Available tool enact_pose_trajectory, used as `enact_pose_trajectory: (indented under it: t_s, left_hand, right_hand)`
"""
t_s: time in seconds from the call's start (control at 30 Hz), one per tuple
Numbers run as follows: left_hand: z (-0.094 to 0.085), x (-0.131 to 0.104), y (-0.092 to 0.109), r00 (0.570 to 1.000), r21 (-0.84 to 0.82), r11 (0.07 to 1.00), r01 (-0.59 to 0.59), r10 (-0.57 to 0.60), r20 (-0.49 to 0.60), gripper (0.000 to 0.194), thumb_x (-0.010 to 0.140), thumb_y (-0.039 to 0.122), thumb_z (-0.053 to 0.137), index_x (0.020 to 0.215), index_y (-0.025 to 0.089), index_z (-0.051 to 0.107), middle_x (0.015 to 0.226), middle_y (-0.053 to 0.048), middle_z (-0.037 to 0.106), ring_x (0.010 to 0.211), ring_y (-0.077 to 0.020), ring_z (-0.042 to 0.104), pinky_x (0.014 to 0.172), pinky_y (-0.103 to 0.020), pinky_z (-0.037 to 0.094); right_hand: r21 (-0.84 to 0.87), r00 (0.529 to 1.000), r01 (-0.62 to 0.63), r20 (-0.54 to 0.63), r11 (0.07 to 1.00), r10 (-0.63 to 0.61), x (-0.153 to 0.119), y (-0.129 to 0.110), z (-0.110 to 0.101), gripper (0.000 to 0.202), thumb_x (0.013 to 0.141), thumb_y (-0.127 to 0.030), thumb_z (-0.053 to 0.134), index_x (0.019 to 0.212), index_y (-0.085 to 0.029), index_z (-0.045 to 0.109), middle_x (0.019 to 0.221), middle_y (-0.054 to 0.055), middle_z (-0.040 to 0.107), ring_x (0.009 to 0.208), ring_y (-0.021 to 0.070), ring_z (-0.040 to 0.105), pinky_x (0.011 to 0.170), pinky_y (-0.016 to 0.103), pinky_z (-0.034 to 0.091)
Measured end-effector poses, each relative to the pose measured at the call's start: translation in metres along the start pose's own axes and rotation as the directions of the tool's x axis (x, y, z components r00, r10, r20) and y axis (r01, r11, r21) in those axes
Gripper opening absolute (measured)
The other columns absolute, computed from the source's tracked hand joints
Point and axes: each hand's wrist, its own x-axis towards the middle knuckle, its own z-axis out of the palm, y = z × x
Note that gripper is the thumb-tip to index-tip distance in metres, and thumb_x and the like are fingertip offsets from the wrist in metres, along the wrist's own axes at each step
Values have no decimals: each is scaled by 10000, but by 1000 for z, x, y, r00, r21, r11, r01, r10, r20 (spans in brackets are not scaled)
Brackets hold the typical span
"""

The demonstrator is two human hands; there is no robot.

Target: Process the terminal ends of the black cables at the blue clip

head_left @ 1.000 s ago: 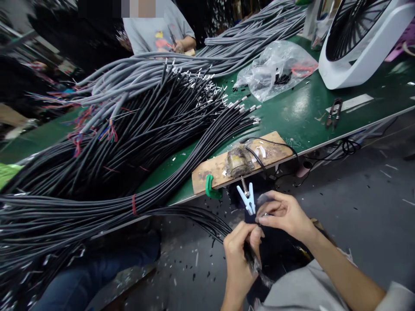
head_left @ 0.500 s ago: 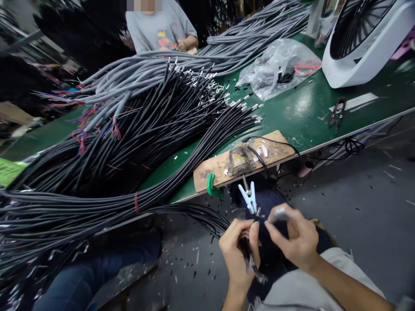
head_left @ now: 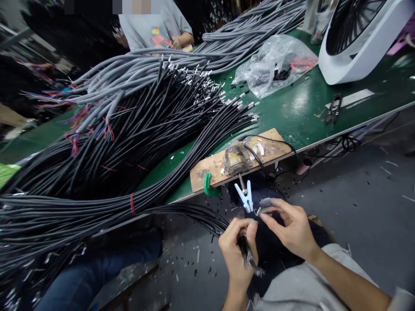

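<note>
My left hand (head_left: 238, 244) is closed around several black cables (head_left: 207, 220), whose frayed silvery ends stick out below the palm. Its thumb and forefinger pinch together near a cable tip. Just to the right, my right hand (head_left: 287, 222) has its thumb and forefinger on a small silvery cable end (head_left: 257, 211), and a grey covering shows on one fingertip. Above both hands, a light blue clip (head_left: 244, 196) hangs on the shaft of a small motor (head_left: 236, 159) wrapped in clear film. The motor sits on a wooden board (head_left: 204, 170).
A green clamp (head_left: 209, 185) grips the board at the table edge. Black cables (head_left: 175, 172) and grey cables (head_left: 129, 65) cover the green table (head_left: 298, 103). Scissors (head_left: 333, 110), a plastic bag (head_left: 275, 62) and a white fan (head_left: 353, 43) lie right. A person (head_left: 155, 32) sits opposite.
The fingers of my right hand have come onto the small silvery end beside my left hand. My left hand keeps its hold on the cables. The whole view has shifted slightly.
</note>
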Motion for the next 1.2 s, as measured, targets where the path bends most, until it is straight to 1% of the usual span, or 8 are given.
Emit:
enact_pose_trajectory:
  t_s: [0.23,0.43,0.53,0.77,0.9,1.0,1.1,1.2]
  left_hand:
    - [-7,1,4,996,42,999,-20,16,88,335,920,248,482,599,163,523,544,28,461,484,-91,447,485,-214,322]
    - [-7,-2,-2,999,3,999,39,-39,3,280,896,258,534,634,161,549,529,47,443,448,-74,404,448,-194,305]
    - [-10,-1,-8,995,-70,993,93,-95,-26,278,893,273,547,640,160,561,505,57,426,417,-65,382,416,-187,278]
    - [-9,5,-8,998,-146,988,39,-32,44,284,901,263,540,644,155,594,515,34,502,430,-86,477,454,-200,347]
    - [-13,6,-3,994,-86,995,48,-39,106,355,932,273,491,595,162,510,521,41,429,460,-81,416,469,-210,299]
    - [-24,13,1,943,-121,992,37,5,334,428,959,302,443,557,159,479,497,41,402,454,-75,390,474,-214,278]
    - [-31,21,3,880,-319,943,-91,226,418,425,921,403,514,580,155,562,523,17,496,476,-85,442,494,-216,316]
    - [-28,25,1,918,-392,907,-152,277,285,341,847,445,621,650,167,625,568,9,549,514,-99,476,513,-219,340]
  right_hand:
    - [127,958,18,283,992,-53,19,-8,-5,170,892,-302,567,901,-164,666,885,68,657,800,178,637,703,270,533]
    - [-262,815,570,299,779,-496,12,-15,1,157,880,-75,472,851,-129,617,741,77,609,716,187,537,753,362,487]
    - [-195,756,637,348,745,-555,7,-12,-2,131,822,-45,507,838,-136,599,708,59,587,673,173,498,691,339,474]
    - [-71,963,228,165,971,-214,3,-12,5,108,918,-167,492,955,-169,593,864,63,602,768,168,566,691,291,469]
    - [-177,885,448,228,876,-406,12,-19,9,200,925,-139,482,791,-150,630,749,75,633,712,177,542,675,307,440]
    - [-73,805,503,404,861,-435,18,-23,0,312,932,-193,490,651,-159,621,603,51,589,598,157,493,585,292,386]
    - [295,755,139,587,945,-294,21,-17,-5,391,904,-410,551,613,-159,617,560,27,569,515,126,495,506,253,378]
    - [411,737,-303,673,859,-62,26,-7,-1,488,829,-542,590,539,-151,566,472,-21,483,370,77,395,371,210,287]
